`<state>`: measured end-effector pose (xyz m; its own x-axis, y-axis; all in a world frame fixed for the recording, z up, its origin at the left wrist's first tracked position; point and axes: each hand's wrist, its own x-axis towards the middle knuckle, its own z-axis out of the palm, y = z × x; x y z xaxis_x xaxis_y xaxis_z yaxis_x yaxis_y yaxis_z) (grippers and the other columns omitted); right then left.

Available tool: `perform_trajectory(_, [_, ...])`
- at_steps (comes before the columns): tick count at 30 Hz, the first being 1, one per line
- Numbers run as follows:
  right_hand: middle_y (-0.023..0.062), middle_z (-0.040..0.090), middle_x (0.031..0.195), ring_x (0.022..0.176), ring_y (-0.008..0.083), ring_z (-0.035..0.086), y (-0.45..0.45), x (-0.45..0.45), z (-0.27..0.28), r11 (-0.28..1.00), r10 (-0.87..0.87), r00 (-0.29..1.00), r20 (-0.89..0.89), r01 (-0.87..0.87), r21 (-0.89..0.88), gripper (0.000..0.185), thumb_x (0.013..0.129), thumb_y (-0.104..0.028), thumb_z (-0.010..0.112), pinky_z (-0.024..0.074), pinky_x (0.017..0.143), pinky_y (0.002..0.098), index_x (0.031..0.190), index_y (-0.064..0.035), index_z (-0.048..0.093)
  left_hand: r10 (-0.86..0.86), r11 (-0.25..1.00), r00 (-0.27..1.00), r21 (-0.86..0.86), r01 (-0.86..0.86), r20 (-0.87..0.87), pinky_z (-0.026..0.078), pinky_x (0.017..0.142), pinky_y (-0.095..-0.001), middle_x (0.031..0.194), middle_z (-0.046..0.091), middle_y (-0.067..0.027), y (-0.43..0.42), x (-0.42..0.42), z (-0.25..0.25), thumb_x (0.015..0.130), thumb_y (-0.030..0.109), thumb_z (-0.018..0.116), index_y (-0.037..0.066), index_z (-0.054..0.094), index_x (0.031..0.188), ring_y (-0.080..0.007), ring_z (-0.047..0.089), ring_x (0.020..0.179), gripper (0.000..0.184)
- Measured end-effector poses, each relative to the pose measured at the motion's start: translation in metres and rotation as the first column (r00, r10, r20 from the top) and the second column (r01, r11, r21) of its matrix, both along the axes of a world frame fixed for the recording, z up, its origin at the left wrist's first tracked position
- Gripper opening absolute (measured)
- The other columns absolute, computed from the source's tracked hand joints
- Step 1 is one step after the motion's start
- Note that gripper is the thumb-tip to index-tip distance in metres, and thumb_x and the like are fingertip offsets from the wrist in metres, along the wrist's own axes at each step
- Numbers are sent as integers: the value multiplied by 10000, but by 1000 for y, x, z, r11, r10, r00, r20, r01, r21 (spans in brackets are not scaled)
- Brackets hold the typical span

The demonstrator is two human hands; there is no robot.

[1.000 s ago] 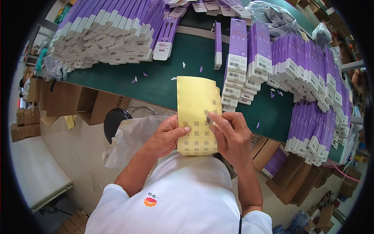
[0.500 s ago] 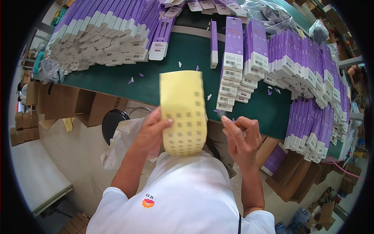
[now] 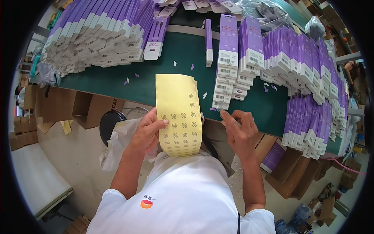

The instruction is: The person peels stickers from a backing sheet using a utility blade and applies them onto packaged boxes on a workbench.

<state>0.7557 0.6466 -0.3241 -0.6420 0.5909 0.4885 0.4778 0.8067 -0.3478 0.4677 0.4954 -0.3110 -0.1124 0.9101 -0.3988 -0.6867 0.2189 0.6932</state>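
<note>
My left hand point(image 3: 145, 130) grips the edge of a yellow sticker sheet point(image 3: 175, 89), thumb on its face. Rows of small dark-printed stickers fill the lower part; the upper part is mostly bare, and the lower end curls toward my shirt. My right hand point(image 3: 240, 130) is closed in a pinch, with a small clear sticker point(image 3: 219, 109) at the fingertips. Those fingertips meet the lowest front end of a stepped stack of purple-and-white boxes point(image 3: 225, 82). Similar dark marks show on the white ends of that stack.
A second stepped stack point(image 3: 249, 58) stands beside it. Large piles of boxes lie at left point(image 3: 97, 35) and right point(image 3: 304, 66). Small white and purple scraps point(image 3: 205, 95) dot the green table point(image 3: 156, 82). A stool point(image 3: 111, 123) and open cartons point(image 3: 296, 171) are below.
My right fingertips have come up against the lowest box end with the clear sticker. The sticker sheet has tilted slightly and shows more sharply; my left hand keeps its hold.
</note>
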Motion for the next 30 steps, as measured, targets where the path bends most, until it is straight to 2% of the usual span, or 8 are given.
perform_trajectory(6, [80, 644, 978, 836, 260, 645, 1, -5, -1, 998, -2, 999, 39, 5, -68, 398, 880, -101, 874, 534, 666, 410, 1273, -85, 815, -9, 1000, 999, -2, 9, 34, 620, 1100, -366, 1453, 693, -240, 2, 2, 5, 1052, -9, 611, -89, 382, 1608, -228, 753, 1278, 607])
perform_trajectory(11, [90, 656, 981, 844, 262, 658, -1, -3, 18, 985, 10, 999, 53, -1, -171, 330, 908, -67, 844, 548, 672, 404, 1237, -68, 816, -34, 999, 998, 8, 34, 51, 620, 1100, -364, 1461, 686, -244, 3, 3, 3, 1052, -6, 609, -85, 390, 1597, -230, 752, 1281, 593])
perform_trajectory(16, [83, 670, 979, 813, 240, 666, -21, -11, 44, 948, 21, 987, -159, -70, -309, 293, 898, -68, 862, 553, 646, 382, 1189, -93, 830, -12, 1000, 998, 2, 12, 56, 615, 1119, -396, 1473, 673, -257, 4, 14, 11, 1061, 1, 602, -78, 392, 1595, -251, 736, 1312, 580])
perform_trajectory(19, [64, 676, 983, 806, 223, 664, -32, -24, 47, 943, 108, 973, -205, -166, -290, 290, 878, -84, 898, 554, 633, 365, 1160, -108, 835, -21, 1000, 995, 11, 20, 100, 611, 1132, -422, 1490, 658, -265, 8, 22, 18, 1072, 3, 586, -74, 392, 1596, -272, 724, 1334, 564])
perform_trajectory(26, [52, 677, 994, 797, 218, 649, -34, -30, 39, 963, 115, 978, -175, -153, -221, 296, 876, -101, 906, 547, 622, 347, 1164, -116, 837, -40, 999, 994, 5, 39, 100, 609, 1137, -442, 1512, 637, -274, 10, 27, 15, 1089, 9, 570, -71, 378, 1603, -295, 710, 1355, 555])
perform_trajectory(30, [54, 674, 992, 800, 221, 649, -33, -31, 35, 966, 114, 979, -169, -149, -212, 311, 879, -111, 905, 542, 619, 348, 1182, -120, 836, -91, 996, 988, 35, 87, 125, 581, 1174, -460, 1520, 623, -222, 11, 27, 14, 1107, 28, 580, -39, 375, 1611, -269, 674, 1393, 549])
